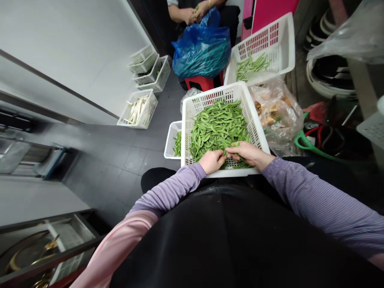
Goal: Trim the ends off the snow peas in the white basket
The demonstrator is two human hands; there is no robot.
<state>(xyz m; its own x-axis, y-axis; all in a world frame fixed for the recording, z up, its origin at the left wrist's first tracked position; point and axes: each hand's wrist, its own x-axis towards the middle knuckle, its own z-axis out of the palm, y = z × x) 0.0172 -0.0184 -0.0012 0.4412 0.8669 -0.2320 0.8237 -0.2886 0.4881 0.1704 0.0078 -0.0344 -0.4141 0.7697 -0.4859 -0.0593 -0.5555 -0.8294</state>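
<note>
Left hand (212, 161) and right hand (247, 153) in green snow peas (217, 130)
Both in a white slotted plastic basket (211, 94); the fingers (232, 147) are half-curled on the pods, and any grip cannot be told.

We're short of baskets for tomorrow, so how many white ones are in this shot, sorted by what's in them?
Baskets with green pods: 3
Basket with white vegetables: 1
Baskets by the wall, contents unclear: 3
Basket cut off at the right edge: 1
Total: 8
</note>
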